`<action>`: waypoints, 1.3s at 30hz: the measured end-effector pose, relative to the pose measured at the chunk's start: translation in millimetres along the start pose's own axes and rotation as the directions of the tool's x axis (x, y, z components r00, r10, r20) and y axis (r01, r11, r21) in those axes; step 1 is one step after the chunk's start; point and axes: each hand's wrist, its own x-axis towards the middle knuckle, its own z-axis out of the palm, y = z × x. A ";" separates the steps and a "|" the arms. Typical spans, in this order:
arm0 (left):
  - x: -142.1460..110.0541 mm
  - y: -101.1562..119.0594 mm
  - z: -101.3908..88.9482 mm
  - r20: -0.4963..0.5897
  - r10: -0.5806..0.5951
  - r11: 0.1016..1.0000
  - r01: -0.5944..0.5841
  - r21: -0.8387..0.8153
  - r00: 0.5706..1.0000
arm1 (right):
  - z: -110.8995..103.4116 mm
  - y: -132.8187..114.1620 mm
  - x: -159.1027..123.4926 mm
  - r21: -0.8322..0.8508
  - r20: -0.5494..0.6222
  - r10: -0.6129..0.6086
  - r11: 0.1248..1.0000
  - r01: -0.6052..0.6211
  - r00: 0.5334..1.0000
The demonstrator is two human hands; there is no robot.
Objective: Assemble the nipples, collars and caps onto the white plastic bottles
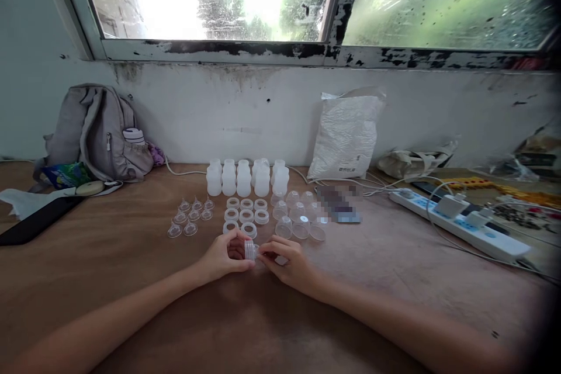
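Held on edge in my left hand [230, 256] is a white ribbed bottle collar ring [249, 249], thumb below and fingers above. My right hand [284, 260] pinches the tip of a clear bottle nipple [256, 250] that sticks out of the ring's right side. Just behind my hands lie several white collar rings [248, 230] in rows. To their left are several clear nipples [190, 228], standing tip up. On the right stand several clear dome caps [301, 228]. Several frosted white bottles [244, 181] are lined up at the back.
A grey backpack [99, 134] leans at the back left, near a black flat object [39, 222]. White plastic bag [344, 137] rests against the wall. A blurred phone-like object [339, 204] lies right of the caps. A power strip [460, 225] with plugs and cables runs along the right.
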 end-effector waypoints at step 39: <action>-3.5 1.9 4.6 -0.115 0.143 0.977 -0.122 0.175 0.983 | -1.4 -2.8 13.4 0.652 0.236 0.392 0.614 -0.444 0.889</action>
